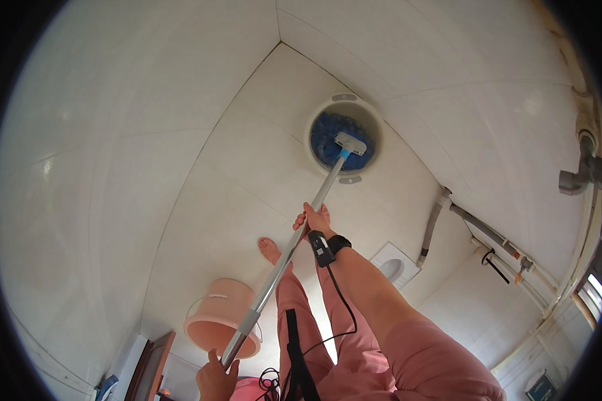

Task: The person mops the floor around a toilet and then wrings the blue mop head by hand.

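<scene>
I hold a long-handled mop (281, 264) slantwise in front of me, its silver pole running from the lower left up to a white tub (310, 137). My right hand (312, 219) is closed round the middle of the pole. Lower down, my left hand (215, 379) is closed round the pole near its end; some of its fingers are hidden. The mop's grey head (350, 143) sits inside the tub, over a dark blue mass (326, 130) of what look like mop strands. A strap and a small black device (320, 247) are on my right wrist.
A pink bucket (224, 301) with a wire handle stands on the pale floor at left. A squat toilet (393, 266) is right of my legs. Grey pipes (435, 224) run along the right wall, and a tap-like fitting (578, 175) juts out higher up.
</scene>
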Demonstrator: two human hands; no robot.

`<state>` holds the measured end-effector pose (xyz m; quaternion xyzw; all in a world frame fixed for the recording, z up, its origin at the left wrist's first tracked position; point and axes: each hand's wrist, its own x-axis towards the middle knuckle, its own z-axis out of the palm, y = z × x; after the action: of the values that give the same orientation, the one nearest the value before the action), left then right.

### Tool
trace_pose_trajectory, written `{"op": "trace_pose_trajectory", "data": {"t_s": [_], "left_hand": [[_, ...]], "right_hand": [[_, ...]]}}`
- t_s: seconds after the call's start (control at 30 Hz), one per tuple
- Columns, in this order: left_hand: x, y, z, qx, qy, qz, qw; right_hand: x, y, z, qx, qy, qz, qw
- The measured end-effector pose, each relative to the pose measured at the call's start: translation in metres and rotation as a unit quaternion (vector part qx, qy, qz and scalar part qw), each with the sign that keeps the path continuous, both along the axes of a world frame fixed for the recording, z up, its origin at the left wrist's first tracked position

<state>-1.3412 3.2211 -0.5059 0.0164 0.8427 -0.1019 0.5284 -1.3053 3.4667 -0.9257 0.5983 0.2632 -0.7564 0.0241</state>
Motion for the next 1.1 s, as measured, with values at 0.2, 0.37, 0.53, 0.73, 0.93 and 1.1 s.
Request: {"op": "trace_pose_trajectory", "data": {"t_s": [0.2, 0.37, 0.53, 0.73, 0.93, 1.1], "left_hand": [[0.008, 0.012, -0.012, 0.012, 0.0, 0.031, 0.999], [0.011, 0.007, -0.016, -0.017, 0.015, 0.027, 0.999], [0.026, -0.042, 0.001, -0.058, -0.007, 0.025, 0.998], [0.05, -0.114, -0.014, -0.035, 0.07, 0.018, 0.997], [0.037, -0.18, -0.028, 0.001, 0.103, -0.052, 0.993], [0.012, -0.127, 0.011, 0.083, 0.193, -0.001, 0.978]], "right_hand": [[-0.034, 0.018, 0.044, -0.111, -0.001, 0.038, 0.993], [-0.038, 0.022, 0.049, -0.149, -0.003, 0.043, 0.988], [-0.033, 0.052, 0.013, -0.119, 0.022, -0.041, 0.992], [-0.041, 0.028, 0.018, -0.039, -0.031, -0.045, 0.998], [-0.041, -0.021, 0.076, 0.068, -0.034, -0.109, 0.991], [-0.061, -0.011, 0.144, 0.012, 0.005, -0.168, 0.986]]}}
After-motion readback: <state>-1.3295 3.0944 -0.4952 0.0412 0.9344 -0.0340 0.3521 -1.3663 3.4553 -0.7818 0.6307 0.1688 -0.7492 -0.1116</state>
